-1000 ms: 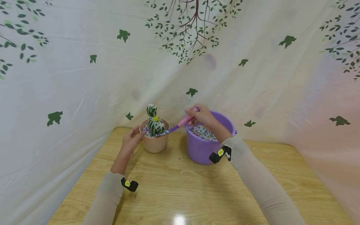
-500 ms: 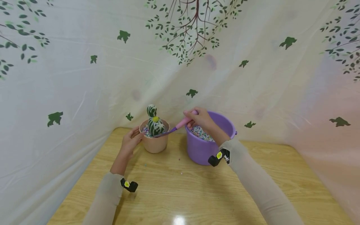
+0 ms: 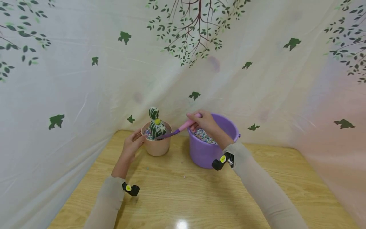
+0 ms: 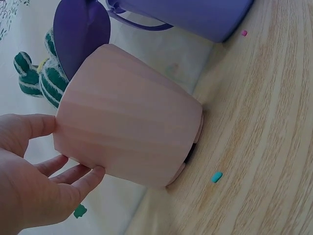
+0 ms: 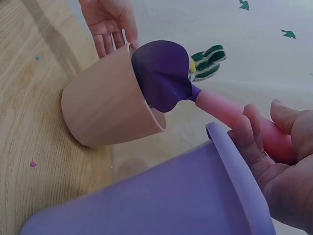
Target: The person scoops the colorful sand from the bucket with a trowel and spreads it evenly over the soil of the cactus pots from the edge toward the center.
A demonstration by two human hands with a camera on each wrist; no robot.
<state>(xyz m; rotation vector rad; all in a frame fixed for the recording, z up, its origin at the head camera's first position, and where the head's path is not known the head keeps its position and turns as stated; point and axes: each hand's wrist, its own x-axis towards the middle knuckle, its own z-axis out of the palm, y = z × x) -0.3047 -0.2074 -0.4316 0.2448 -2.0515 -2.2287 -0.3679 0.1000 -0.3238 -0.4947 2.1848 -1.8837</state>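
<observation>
A potted toy cactus (image 3: 158, 128), green with white stripes and a yellow flower, stands among small multicoloured pellets in a peach plant pot (image 3: 157, 148). My left hand (image 3: 132, 145) grips the pot's left side, thumb near the rim and fingers round the wall, as the left wrist view shows. In my right hand (image 3: 204, 122) is the pink handle of a trowel (image 5: 164, 73). Its purple blade is tilted over the pot's right rim, back toward the right wrist camera, beside the cactus. What lies under the blade is hidden.
A purple bucket (image 3: 201, 154) holding more pellets (image 3: 205, 136) stands right of the pot, under my right hand. A few stray pellets (image 4: 216, 177) lie on the wooden table (image 3: 171, 197). A leaf-printed cloth (image 3: 160, 76) hangs close behind.
The trowel's blade has tipped over at the pot, and the pellets seen on it earlier no longer show. My right hand has dropped slightly; my left hand stays at the pot.
</observation>
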